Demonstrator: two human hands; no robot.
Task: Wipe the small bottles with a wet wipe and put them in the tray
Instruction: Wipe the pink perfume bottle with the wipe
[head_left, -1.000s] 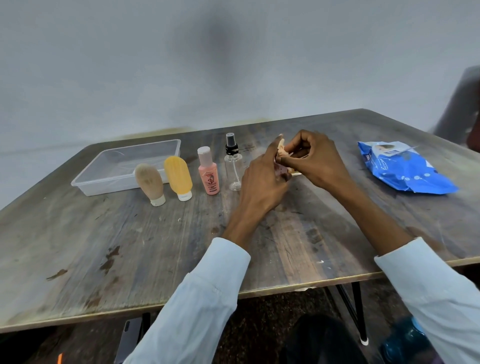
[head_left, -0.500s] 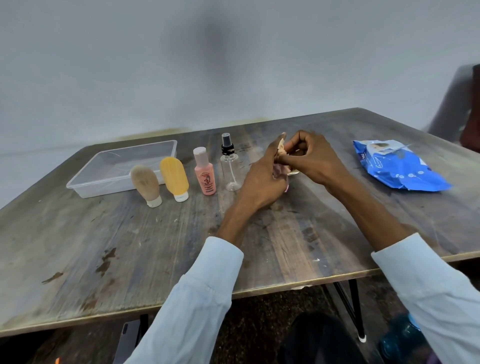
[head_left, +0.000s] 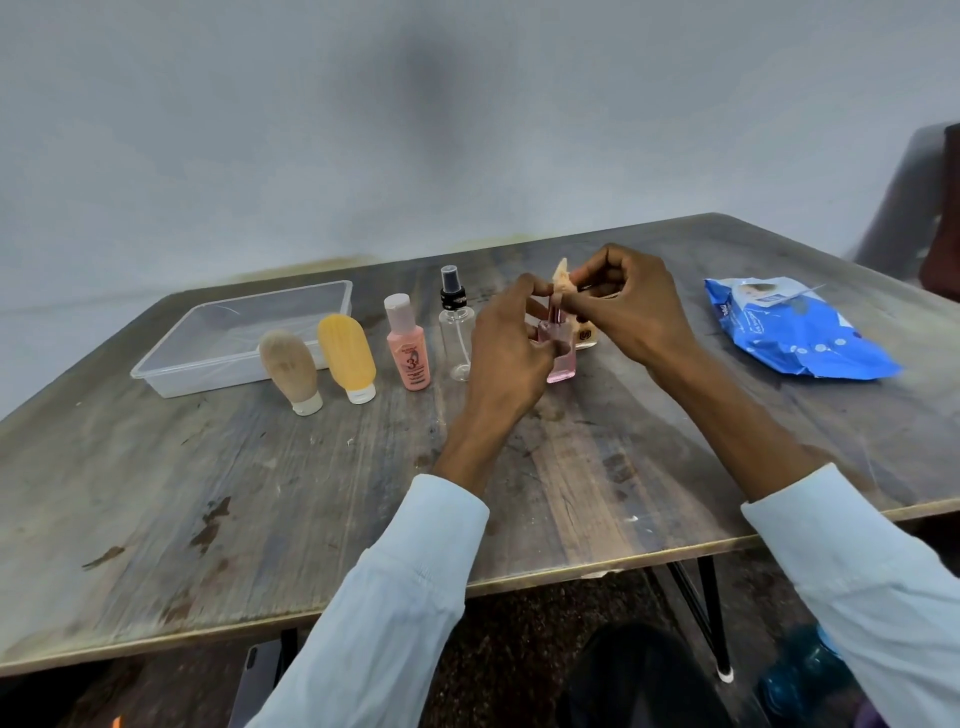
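My left hand grips a small clear pink bottle upright just above the table. My right hand pinches a crumpled, soiled wet wipe against the bottle's neck. To the left stand a clear spray bottle with a black top, a pink bottle, a yellow tube and a beige tube, both tubes on their white caps. Behind the tubes lies the clear plastic tray, with nothing in it.
A blue pack of wet wipes lies at the right on the worn wooden table. A small tan item sits half hidden behind my hands. A dark chair stands at the far right.
The pink bottle, mostly hidden behind my left hand before, now shows below it. My right hand with the wipe stays at the bottle's top.
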